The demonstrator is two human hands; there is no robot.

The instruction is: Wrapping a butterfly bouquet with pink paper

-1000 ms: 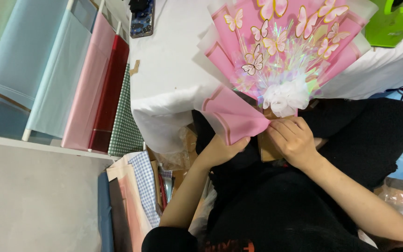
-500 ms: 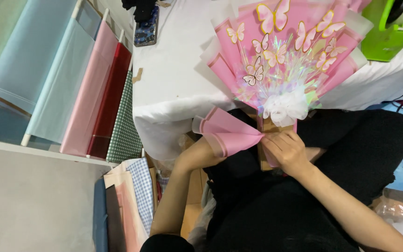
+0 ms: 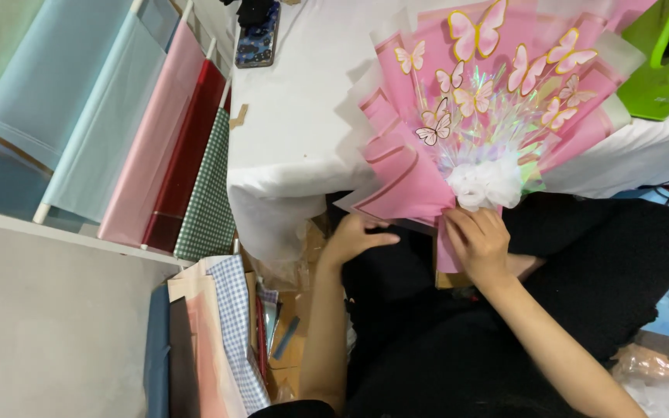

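A pink paper-wrapped bouquet (image 3: 497, 116) with paper butterflies, iridescent film and a white tuft lies with its top on the white-clothed table (image 3: 303, 147). Its narrow base points toward my lap. My right hand (image 3: 480, 241) is closed around the base just under the white tuft. My left hand (image 3: 352, 234) sits just below the outer pink wrapping fold (image 3: 404, 182). Its fingers are spread and the fingertips touch the fold's lower edge.
Rolls of wrapping paper (image 3: 156, 131) in blue, pink, red and green check lean at the left. A phone (image 3: 257, 35) lies on the table's far side and a green object (image 3: 656, 77) at its right. Folded sheets (image 3: 226, 340) stand beside my left arm.
My left hand has let go of the pink sheet it was folding, and the sheet now lies against the bouquet's left side. The bouquet's base has stayed in my right hand.
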